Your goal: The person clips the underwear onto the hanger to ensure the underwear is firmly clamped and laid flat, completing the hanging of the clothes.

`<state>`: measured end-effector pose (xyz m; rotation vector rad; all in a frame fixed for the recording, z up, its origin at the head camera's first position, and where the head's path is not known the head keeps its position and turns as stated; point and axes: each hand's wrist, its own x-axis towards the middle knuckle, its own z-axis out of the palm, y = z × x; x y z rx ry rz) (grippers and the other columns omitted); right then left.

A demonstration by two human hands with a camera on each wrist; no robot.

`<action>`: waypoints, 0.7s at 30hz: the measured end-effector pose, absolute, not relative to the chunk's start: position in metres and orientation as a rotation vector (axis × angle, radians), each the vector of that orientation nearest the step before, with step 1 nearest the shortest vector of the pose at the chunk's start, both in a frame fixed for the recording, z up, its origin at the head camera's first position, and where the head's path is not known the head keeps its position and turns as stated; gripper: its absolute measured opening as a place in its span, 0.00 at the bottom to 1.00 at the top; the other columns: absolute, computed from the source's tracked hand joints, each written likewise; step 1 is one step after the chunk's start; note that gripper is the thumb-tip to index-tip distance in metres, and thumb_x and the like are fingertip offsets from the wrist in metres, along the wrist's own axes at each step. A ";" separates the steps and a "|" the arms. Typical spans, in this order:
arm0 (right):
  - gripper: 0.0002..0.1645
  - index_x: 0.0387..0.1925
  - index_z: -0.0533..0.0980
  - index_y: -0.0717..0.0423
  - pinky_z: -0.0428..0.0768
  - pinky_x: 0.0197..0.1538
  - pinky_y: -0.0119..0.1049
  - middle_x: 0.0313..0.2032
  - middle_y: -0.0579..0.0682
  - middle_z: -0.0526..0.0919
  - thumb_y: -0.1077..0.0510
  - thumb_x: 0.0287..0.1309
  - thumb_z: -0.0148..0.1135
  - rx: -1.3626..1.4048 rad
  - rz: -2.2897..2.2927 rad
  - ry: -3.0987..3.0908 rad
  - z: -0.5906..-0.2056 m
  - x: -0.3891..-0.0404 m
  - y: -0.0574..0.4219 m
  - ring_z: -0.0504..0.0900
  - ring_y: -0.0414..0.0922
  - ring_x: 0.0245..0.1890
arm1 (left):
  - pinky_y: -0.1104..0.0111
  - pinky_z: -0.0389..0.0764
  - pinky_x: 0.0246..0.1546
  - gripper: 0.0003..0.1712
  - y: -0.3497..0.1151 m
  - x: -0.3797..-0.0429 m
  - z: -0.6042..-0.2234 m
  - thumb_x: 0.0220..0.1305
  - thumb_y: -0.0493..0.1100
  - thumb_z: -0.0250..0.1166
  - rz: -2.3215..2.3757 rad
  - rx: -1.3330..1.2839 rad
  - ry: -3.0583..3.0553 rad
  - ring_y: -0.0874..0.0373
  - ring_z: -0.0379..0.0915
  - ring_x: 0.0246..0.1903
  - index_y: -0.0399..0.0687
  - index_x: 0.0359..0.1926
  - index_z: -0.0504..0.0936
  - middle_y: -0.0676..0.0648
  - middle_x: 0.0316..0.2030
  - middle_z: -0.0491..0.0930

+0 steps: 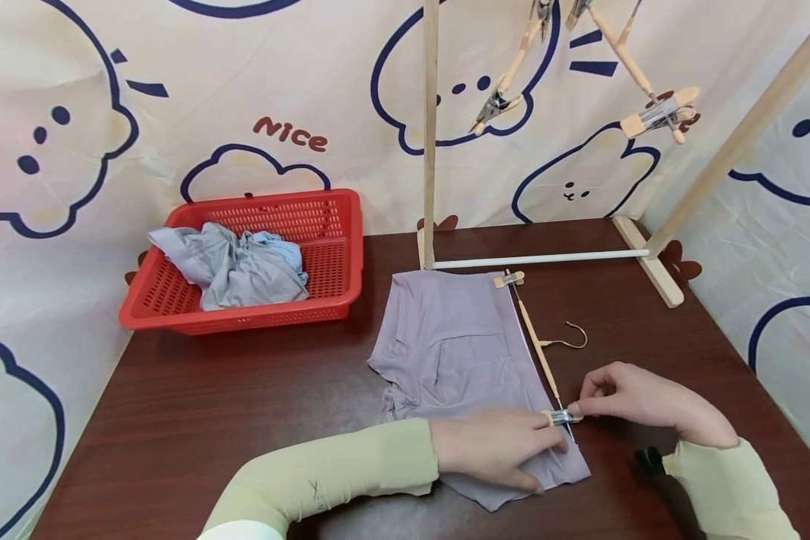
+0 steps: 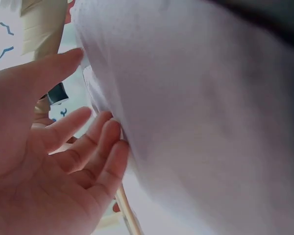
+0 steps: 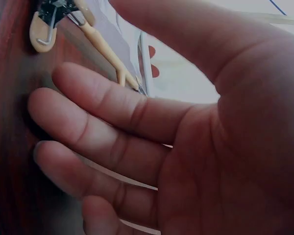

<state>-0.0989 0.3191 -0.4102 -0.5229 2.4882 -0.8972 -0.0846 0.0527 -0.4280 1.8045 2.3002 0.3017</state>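
Observation:
A lilac garment [image 1: 459,352], apparently shorts, lies flat on the table. Along its right edge runs a wooden clip hanger [image 1: 536,337] with a metal hook. The far clip [image 1: 509,280] sits on the garment's upper corner, the near clip [image 1: 562,417] over its edge lower down. My left hand [image 1: 496,448] rests on the cloth beside the near clip, fingers extended. At that clip's outer end is my right hand [image 1: 637,397], fingers loosely bent. In the right wrist view, its fingers [image 3: 112,110] stand apart from the clip handle [image 3: 41,36]; the thumb tip is out of frame.
A red basket [image 1: 243,322] with grey and light blue clothes [image 1: 243,266] stands at the back left. At the back right is a wooden rack with a post [image 1: 430,150] and a white lower bar [image 1: 540,260]. More clip hangers [image 1: 621,52] hang above it.

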 end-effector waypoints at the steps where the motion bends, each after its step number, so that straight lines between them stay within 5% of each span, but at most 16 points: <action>1: 0.10 0.27 0.81 0.44 0.69 0.26 0.31 0.20 0.36 0.76 0.48 0.62 0.71 -0.545 -0.911 2.471 -0.411 -0.098 0.319 0.71 0.33 0.21 | 0.81 0.66 0.54 0.33 0.054 -0.084 -0.428 0.62 0.60 0.73 0.274 1.804 2.303 0.71 0.71 0.48 0.56 0.64 0.75 0.59 0.52 0.73; 9: 0.07 0.30 0.81 0.45 0.69 0.26 0.31 0.21 0.35 0.74 0.53 0.64 0.69 -0.637 -0.960 2.408 -0.416 -0.099 0.318 0.70 0.33 0.22 | 0.80 0.67 0.56 0.35 0.064 -0.078 -0.425 0.62 0.63 0.71 0.088 1.805 2.339 0.70 0.70 0.54 0.61 0.67 0.73 0.59 0.54 0.73; 21: 0.11 0.31 0.73 0.49 0.73 0.29 0.33 0.26 0.40 0.75 0.57 0.74 0.58 -0.598 -0.984 2.419 -0.410 -0.094 0.326 0.74 0.38 0.27 | 0.76 0.72 0.51 0.41 0.074 -0.070 -0.425 0.63 0.67 0.68 -0.066 1.769 2.367 0.70 0.72 0.49 0.68 0.73 0.67 0.62 0.51 0.72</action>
